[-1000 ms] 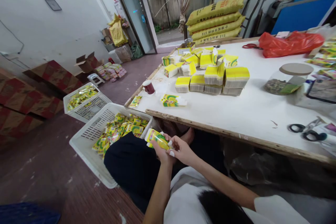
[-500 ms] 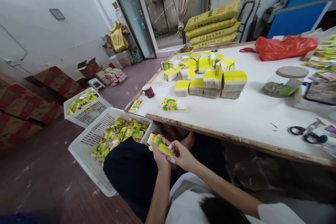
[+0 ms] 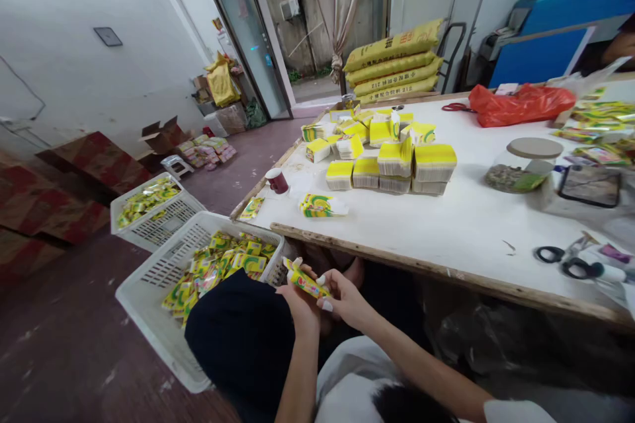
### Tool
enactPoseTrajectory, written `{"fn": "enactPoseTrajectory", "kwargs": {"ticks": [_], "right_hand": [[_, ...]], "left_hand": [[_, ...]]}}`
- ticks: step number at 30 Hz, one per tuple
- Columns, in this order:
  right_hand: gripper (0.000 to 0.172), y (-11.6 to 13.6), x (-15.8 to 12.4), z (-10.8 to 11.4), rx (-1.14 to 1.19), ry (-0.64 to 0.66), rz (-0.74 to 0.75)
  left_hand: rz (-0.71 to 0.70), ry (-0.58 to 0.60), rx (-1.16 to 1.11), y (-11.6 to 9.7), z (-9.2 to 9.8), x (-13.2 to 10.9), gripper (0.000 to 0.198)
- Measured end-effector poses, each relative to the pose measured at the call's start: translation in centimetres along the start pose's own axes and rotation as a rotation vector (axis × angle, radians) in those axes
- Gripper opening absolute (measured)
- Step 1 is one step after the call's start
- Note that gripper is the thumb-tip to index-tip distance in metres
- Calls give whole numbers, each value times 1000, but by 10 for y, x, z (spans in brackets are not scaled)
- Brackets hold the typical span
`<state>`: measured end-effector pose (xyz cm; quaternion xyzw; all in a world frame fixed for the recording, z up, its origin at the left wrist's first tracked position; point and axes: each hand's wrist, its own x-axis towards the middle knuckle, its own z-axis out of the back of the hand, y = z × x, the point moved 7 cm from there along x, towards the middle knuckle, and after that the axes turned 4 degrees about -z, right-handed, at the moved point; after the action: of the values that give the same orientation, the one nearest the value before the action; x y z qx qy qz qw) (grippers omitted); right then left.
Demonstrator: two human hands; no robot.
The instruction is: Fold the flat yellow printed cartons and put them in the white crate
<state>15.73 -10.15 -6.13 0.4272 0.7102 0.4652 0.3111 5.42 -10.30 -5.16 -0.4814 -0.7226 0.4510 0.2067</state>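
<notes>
A small yellow-and-green carton (image 3: 306,282) is held over my lap, below the table's front edge, with a flap standing up at its far end. My left hand (image 3: 301,309) is closed around it from below and the side. The fingers of my right hand (image 3: 348,303) pinch at its near end, with white coverings on two fingertips. Close by on the table (image 3: 397,231) lies a short stack of yellow-and-green cartons (image 3: 317,205). Behind it stand several bundles of flat yellow-and-white cartons (image 3: 434,165). Whether anything is inside the held carton is hidden.
Beside my left knee a white plastic basket (image 3: 149,291) holds many yellow packets; another basket (image 3: 166,225) stands behind it. On the table are a maroon mug (image 3: 276,181), a lidded jar (image 3: 520,168), scissors (image 3: 578,268) and a red plastic bag (image 3: 520,106).
The carton has turned in my hands, so its narrow side now faces up instead of its broad printed face. The view has shifted slightly; both hands keep their hold.
</notes>
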Motion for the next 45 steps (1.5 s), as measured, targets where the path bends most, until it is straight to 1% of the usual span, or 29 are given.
{"fn": "enactPoseTrajectory", "kwargs": {"ticks": [1, 3, 5, 8, 13, 16, 18, 23, 26, 29, 32, 33, 35, 37, 39, 40, 41, 43, 44, 45], "right_hand": [[50, 5, 1, 4, 6, -12, 18], [49, 15, 2, 11, 30, -30, 58], [48, 22, 2, 17, 58, -44, 80], [46, 26, 2, 21, 93, -75, 81], [46, 25, 2, 20, 108, -122, 108], [43, 24, 0, 21, 76, -156, 102], [40, 25, -1, 23, 58, -155, 89], [38, 25, -3, 25, -65, -112, 70], [34, 23, -3, 22, -108, -113, 74], [21, 27, -4, 23, -230, -148, 131], [8, 39, -6, 33, -399, -198, 212], [9, 43, -7, 39, -430, -220, 228], [19, 52, -10, 51, -518, -247, 265], [29, 60, -14, 53, -723, -215, 334], [36, 63, -17, 46, -969, -136, 414], [38, 62, -18, 41, -1063, -92, 448], [38, 60, -19, 35, -1117, -55, 476], [34, 58, -22, 25, -1170, -4, 531], [32, 57, -23, 20, -1182, 12, 557], [30, 57, -24, 18, -1191, 16, 578]], "left_hand": [[25, -4, -53, 2, -2, -1, 67], [96, 1, -146, 8, -6, -3, 58], [135, 19, -141, 14, -10, -5, 48], [76, -2, -81, 16, -9, -6, 49], [-34, -76, -50, 12, -1, -7, 48], [-67, -98, -32, 9, 1, -7, 50], [-74, -94, -20, 6, 0, -7, 51], [-111, -78, 0, -6, 4, -4, 51], [-139, -86, 22, -12, 8, -2, 51], [-150, -98, 34, -13, 10, 0, 53], [-182, -95, 41, -17, 12, 3, 52], [-216, -93, 61, -22, 14, 4, 52], [-308, -86, 166, -37, 19, 6, 50], [-385, -18, 355, -53, 20, 8, 47], [-412, 139, 575, -60, 14, 8, 48], [-407, 231, 686, -60, 9, 7, 54], [-383, 323, 794, -56, 4, 4, 64], [-286, 475, 973, -40, -3, -1, 89], [-227, 527, 1032, -31, -5, -4, 96], [-180, 560, 1069, -23, -8, -7, 97]]}}
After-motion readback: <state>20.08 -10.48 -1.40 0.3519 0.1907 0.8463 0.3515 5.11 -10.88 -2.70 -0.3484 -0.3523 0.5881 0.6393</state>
